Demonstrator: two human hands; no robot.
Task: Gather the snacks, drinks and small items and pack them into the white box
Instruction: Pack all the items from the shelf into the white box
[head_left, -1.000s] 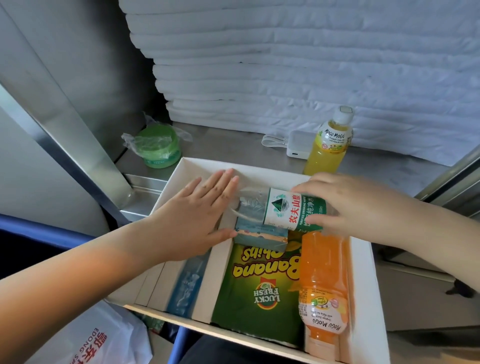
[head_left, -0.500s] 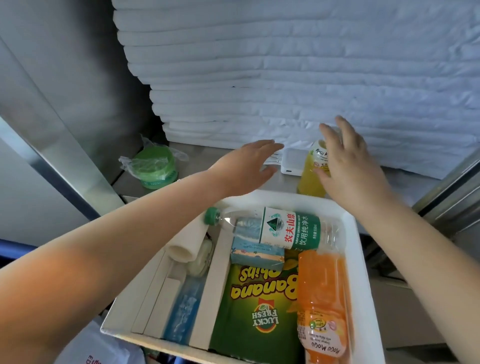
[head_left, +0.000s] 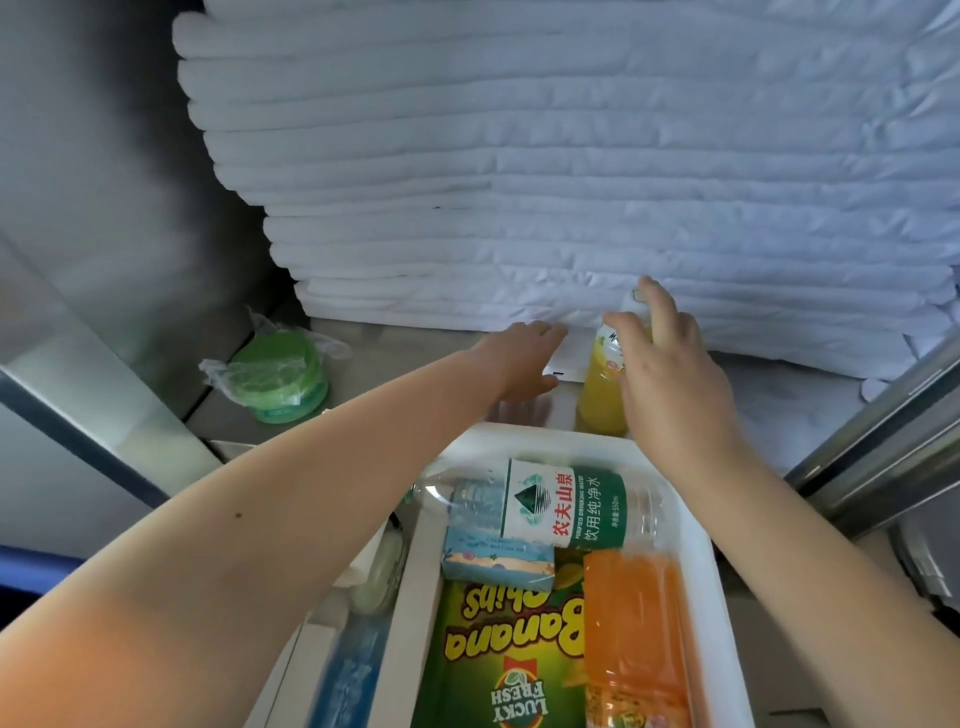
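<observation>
The white box (head_left: 698, 540) sits in front of me. Inside it lie a clear water bottle (head_left: 563, 501), an orange juice bottle (head_left: 634, 629), a green banana chips bag (head_left: 493, 654) and a small blue packet (head_left: 496, 558). Behind the box a yellow juice bottle (head_left: 602, 397) stands upright on the metal shelf. My right hand (head_left: 670, 369) wraps round its neck, thumb on the left side. My left hand (head_left: 522, 358) lies with straight fingers on a white charger (head_left: 569, 366) just left of that bottle; most of the charger is hidden.
A green round container in clear plastic wrap (head_left: 280, 379) stands at the shelf's back left. A tall stack of folded white linen (head_left: 571, 182) fills the back. Metal walls close in on both sides. A blue sachet (head_left: 348, 675) lies in the box's left compartment.
Both hands left the box and reached back over its far edge. The right hand closed round the yellow bottle's neck; the left came down on the white charger. The water bottle stays in the box.
</observation>
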